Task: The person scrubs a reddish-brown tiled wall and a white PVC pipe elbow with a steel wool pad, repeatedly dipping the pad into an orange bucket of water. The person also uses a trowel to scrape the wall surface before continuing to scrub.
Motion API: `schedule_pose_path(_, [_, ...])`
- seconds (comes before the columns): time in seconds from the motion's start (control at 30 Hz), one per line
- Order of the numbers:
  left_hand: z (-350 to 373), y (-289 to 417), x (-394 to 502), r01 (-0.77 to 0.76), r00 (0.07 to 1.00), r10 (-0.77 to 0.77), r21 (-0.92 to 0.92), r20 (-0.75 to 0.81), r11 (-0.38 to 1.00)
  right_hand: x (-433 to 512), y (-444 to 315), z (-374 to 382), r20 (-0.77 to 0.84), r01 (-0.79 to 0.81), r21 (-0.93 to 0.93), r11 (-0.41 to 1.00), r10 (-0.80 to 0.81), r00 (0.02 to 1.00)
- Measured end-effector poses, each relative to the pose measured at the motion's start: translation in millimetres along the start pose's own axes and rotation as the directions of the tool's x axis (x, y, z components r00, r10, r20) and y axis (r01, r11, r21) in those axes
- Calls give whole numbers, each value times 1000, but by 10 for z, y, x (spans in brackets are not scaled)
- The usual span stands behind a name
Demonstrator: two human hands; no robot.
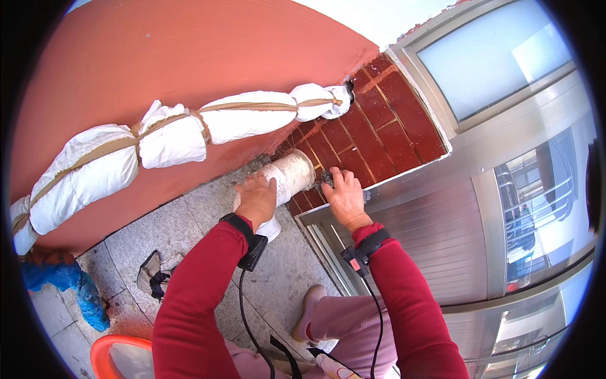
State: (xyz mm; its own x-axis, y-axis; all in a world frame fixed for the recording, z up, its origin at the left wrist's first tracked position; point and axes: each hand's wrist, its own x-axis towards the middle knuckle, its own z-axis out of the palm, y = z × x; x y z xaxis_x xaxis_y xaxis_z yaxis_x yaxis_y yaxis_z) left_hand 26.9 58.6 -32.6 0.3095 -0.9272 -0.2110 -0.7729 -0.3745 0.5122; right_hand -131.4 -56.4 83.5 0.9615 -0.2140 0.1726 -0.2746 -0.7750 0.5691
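Observation:
A white plastic drainpipe (297,171) with a stained, open upper end and a side branch stands at the wall corner. My left hand (258,196) grips its side below the rim. In my right hand (347,196) is a grey metal scouring pad (326,178), partly hidden by the fingers. The pad is against or very close to the dark red wall tiles (362,135), just right of the pipe's mouth. Exact contact cannot be made out.
Along the painted wall (203,47) runs a pipe wrapped in white cloth (251,116), bound with brown tape. A metal-framed door (426,237) stands at the right. On the grey floor tiles (189,203) are a cloth item (154,277), blue plastic (90,296) and an orange-rimmed basin (102,353).

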Motion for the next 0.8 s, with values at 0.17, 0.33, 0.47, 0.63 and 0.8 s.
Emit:
schedule_pose_path(0.17, [45,-1,90,-45,994,44,0,-104,999,586,851,-687,-379,-92,-131,987,36,925])
schedule_pose_path(0.33, [-26,41,116,-28,999,30,83,-33,996,719,611,-431,-376,-139,-156,978,71,924])
schedule_pose_path(0.47, [-54,59,85,-53,996,60,124,-58,991,225,58,84,150,110,-13,994,-107,983])
schedule_pose_path(0.63, [-41,46,112,-62,995,71,116,-69,991,695,955,-401,-281,3,-155,988,-47,959])
schedule_pose_path(0.8, [-24,49,198,-78,997,79,131,-4,988,918,935,-483,-384,-51,-197,979,-29,923])
